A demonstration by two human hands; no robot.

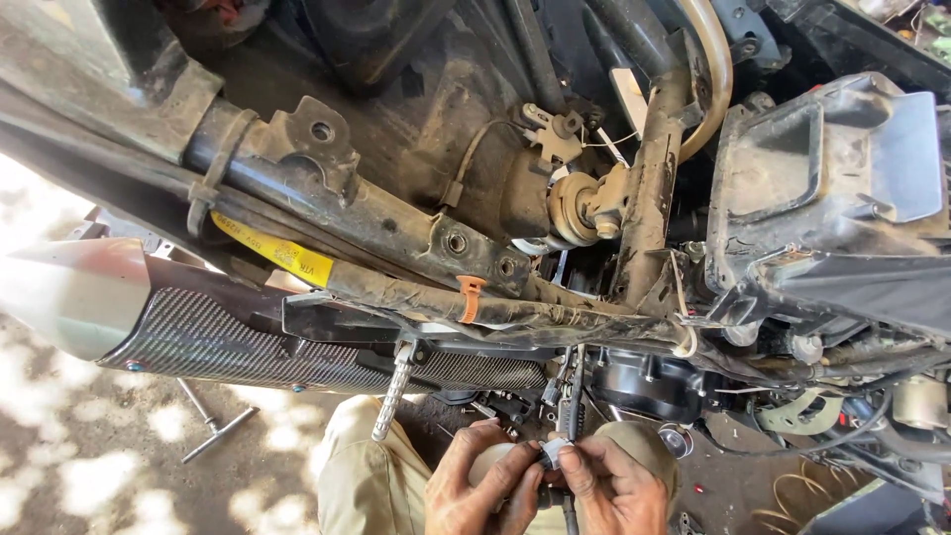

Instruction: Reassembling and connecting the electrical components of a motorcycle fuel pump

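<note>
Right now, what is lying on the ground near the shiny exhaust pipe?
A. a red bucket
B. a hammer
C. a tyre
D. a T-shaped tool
D: a T-shaped tool of grey metal lies on the dirt ground, just below the exhaust.

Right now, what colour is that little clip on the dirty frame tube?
Orange clip, on the frame tube; head view.

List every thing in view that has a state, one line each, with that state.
left hand: fingers pinching the small connector
right hand: fingers pinching the small connector
small connector: held between both hands, on a cable
T-handle wrench: lying on the ground, untouched
exhaust muffler: mounted, dusty
footpeg: hanging down
frame tubes: exposed, dirty
orange cable tie: fastened around the tube
</note>
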